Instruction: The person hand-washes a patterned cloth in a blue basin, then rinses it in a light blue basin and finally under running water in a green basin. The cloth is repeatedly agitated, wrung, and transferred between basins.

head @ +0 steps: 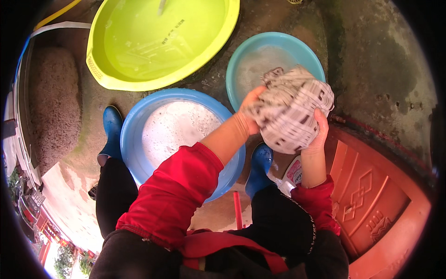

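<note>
Both my hands grip a bunched, patterned cloth (292, 108), pale with dark blocks and stripes. My left hand (251, 110) has it by the left side, and my right hand (320, 130) holds its lower right edge. The cloth is up in front of a teal basin (234, 76) of cloudy water and covers part of its near rim; parts of the cloth are blurred. A blue basin (134, 122) with white suds stands between my boots, partly behind my left forearm. Some fingers are hidden behind the cloth.
A large yellow-green tub (150, 85) of water stands at the far left, with a hose (161, 7) end in it. An orange-red plastic piece (362, 195) stands at the right. Beside my right blue boot (259, 167) is a white bottle (292, 172) with a pink label.
</note>
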{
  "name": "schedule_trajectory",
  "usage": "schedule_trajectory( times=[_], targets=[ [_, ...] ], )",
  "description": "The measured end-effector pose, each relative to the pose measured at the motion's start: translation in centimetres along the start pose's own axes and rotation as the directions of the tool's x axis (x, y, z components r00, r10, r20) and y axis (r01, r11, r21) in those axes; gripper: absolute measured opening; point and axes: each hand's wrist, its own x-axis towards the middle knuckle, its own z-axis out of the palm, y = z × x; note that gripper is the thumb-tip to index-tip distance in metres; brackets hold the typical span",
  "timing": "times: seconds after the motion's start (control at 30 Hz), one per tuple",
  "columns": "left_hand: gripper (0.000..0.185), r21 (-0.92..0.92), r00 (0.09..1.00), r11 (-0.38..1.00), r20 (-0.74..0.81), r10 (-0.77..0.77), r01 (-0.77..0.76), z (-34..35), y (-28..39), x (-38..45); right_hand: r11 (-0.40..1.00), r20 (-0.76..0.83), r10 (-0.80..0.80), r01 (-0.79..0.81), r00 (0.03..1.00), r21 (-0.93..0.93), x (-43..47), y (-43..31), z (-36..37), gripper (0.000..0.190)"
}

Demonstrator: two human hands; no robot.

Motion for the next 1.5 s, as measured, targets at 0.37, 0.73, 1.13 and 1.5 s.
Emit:
schedule_trajectory(
  times=[0.37,0.73,1.13,1.5],
  targets=[
    [0.042,0.117,0.995,0.989,-0.032,0.092,-0.088,0.6,0.0,-2.0,0.992,0.068,0.023,-0.031,0.997,0.123,0.7,0.1,2.9,0.052],
    [0.046,0.191,0.988,0.981,-0.155,-0.013,0.043,2.1,-1.8,-2.2,0.979,0.246,0.034,-0.082,0.969,0.186,1.2,0.6,-0.5,0.047],
    [0.082,0.196,0.964,0.951,0.161,0.21,-0.239,1.5,-0.6,-4.2,0.938,-0.076,-0.315,0.299,0.946,-0.173,1.6,-2.0,4.9,0.048],
    [0.039,0.51,0.844,0.729,-0.01,0.537,-0.457,5.5,-0.2,-5.1,0.934,0.275,0.115,-0.199,0.955,0.298,0.4,1.5,5.5,0.051]
  ],
)
